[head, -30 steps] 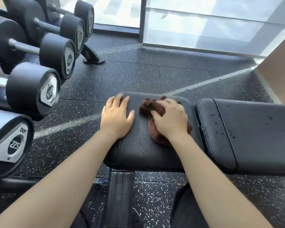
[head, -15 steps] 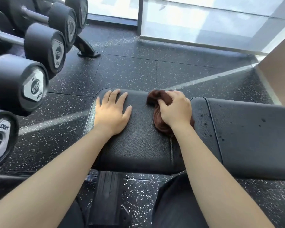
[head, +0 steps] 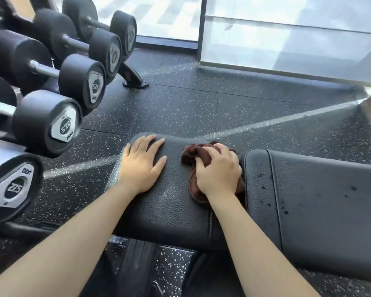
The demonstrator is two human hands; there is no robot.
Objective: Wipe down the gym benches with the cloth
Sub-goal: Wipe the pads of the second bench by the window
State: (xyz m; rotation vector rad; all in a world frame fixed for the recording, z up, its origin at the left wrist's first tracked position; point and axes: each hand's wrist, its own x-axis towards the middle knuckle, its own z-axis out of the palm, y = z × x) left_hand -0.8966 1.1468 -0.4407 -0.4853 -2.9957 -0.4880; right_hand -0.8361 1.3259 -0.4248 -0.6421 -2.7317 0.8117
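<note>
A black padded gym bench lies across the view in two parts: a short seat pad [head: 171, 206] and a long back pad [head: 321, 200] to its right. My left hand [head: 142, 162] rests flat on the seat pad's left end, fingers spread. My right hand [head: 217, 171] presses a bunched brown cloth [head: 194, 152] onto the seat pad's right end, beside the gap between the pads. Dark wet spots speckle the back pad near its left edge.
A rack of black dumbbells [head: 51, 123] stands close on the left, its foot [head: 133, 79] on the speckled rubber floor [head: 201, 108]. A glass wall [head: 287, 39] runs along the back. The bench's base [head: 137, 264] sits below the seat pad.
My right hand and the cloth slid right along the seat pad toward the gap, then stayed near it. My left hand kept its place on the pad; the head view shifted.
</note>
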